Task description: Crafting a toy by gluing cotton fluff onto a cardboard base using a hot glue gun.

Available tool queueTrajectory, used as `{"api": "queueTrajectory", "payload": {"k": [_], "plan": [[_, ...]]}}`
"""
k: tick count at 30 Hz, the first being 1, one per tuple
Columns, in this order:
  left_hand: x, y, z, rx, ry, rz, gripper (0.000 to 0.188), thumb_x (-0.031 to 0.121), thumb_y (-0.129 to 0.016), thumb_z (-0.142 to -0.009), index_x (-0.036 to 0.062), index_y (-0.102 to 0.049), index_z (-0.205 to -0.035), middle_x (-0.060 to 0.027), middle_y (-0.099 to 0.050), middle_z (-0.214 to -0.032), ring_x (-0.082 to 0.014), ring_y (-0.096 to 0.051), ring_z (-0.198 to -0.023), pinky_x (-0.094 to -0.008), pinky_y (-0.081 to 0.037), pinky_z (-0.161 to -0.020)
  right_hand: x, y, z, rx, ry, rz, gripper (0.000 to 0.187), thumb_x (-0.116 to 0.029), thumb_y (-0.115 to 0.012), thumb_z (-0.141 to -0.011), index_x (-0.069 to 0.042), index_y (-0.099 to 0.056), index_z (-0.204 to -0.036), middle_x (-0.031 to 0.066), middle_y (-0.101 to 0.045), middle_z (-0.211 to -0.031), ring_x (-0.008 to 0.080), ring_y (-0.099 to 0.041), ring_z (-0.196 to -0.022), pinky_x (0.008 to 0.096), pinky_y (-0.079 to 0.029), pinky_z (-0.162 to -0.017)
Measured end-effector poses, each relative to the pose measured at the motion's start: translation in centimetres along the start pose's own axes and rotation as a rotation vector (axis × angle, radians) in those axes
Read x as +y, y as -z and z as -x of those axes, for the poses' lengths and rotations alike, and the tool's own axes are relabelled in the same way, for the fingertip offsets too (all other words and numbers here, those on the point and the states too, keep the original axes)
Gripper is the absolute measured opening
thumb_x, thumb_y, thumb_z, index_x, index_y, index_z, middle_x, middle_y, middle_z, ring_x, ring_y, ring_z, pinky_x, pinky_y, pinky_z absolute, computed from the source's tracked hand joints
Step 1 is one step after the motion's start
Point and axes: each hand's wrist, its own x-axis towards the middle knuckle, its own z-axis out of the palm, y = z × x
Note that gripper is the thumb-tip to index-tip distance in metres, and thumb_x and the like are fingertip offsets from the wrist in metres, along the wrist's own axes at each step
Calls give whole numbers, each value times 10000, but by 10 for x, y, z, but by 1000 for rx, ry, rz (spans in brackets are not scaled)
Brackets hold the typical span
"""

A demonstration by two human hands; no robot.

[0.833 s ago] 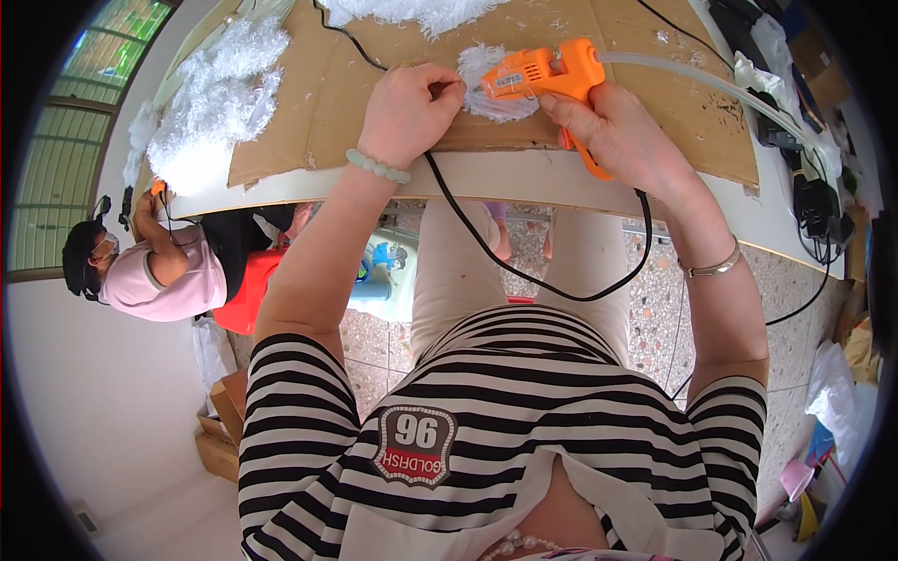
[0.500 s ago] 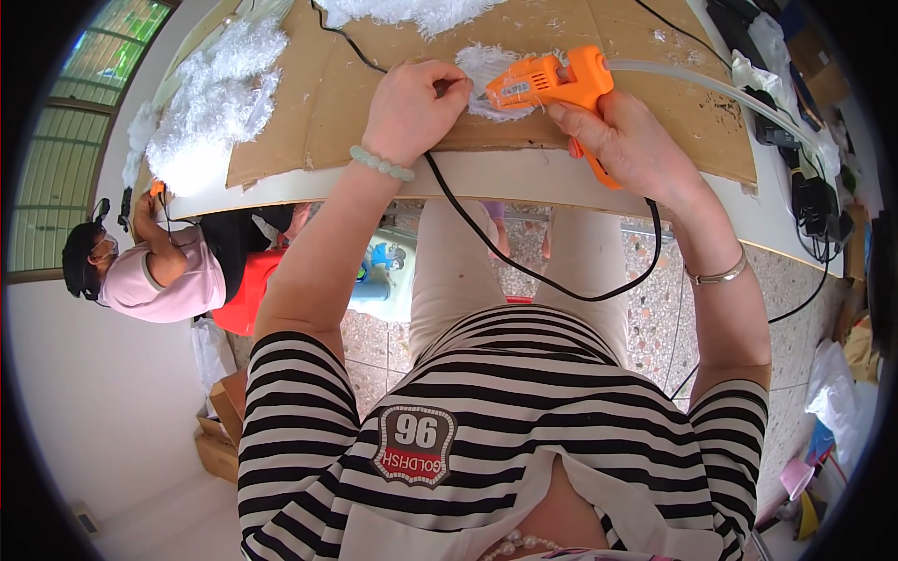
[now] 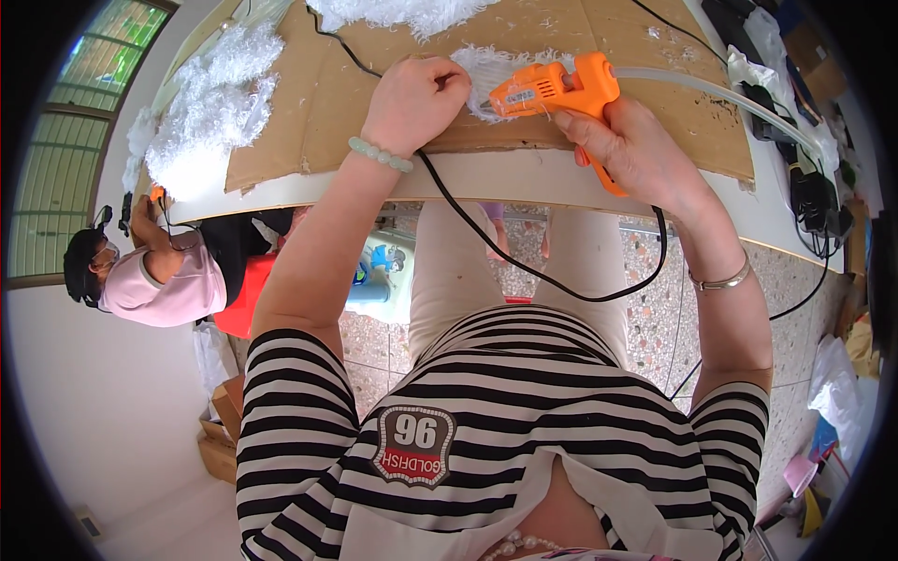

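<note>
In my right hand [image 3: 636, 150] is an orange hot glue gun [image 3: 552, 91], its fingers wrapped round the handle. The gun's metal nozzle points left, over the near edge of a white fringed fabric piece [image 3: 482, 67] on the cardboard. A long translucent glue stick [image 3: 678, 75] runs out of the gun's back. My left hand [image 3: 416, 107] is closed in a pinch at the left edge of that fabric piece. What its fingertips grip is hidden. A black cord [image 3: 524, 268] hangs from the gun handle and loops below the table edge toward my left wrist.
Brown cardboard [image 3: 309, 112] covers much of the white table. Heaps of white fluffy fabric [image 3: 220, 103] lie at the left, with another [image 3: 402, 13] at the far edge. A co-worker [image 3: 164, 271] sits at the left. Black adapters with cables [image 3: 817, 201] crowd the right edge.
My right hand and the glue gun have shifted slightly right and nearer to me. The fabric piece shows more between my hands. My left hand is almost where it was.
</note>
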Motion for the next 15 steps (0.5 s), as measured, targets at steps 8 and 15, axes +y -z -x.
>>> {"api": "queueTrajectory", "payload": {"k": [8, 15], "plan": [[-1, 7, 1, -110, -98, -24, 174, 180, -654, -744, 36, -673, -840, -97, -656, -778, -197, -617, -702, -295, -481, -690, 2, -1, 2, 63, 27, -70, 476, -408, -564, -865, 41, -570, -706, 78, -536, -603, 164, -522, -569, 317, -434, -566], [0, 0, -7, 33, -226, -165, 132, 204, -644, -734, 77, -675, -714, -92, -644, -668, -283, -590, -638, -357, -467, -766, 8, 5, 7, 49, 42, -66, 452, -414, -566, -866, 4, -572, -694, 37, -513, -589, 127, -472, -534, 285, -391, -507]]}}
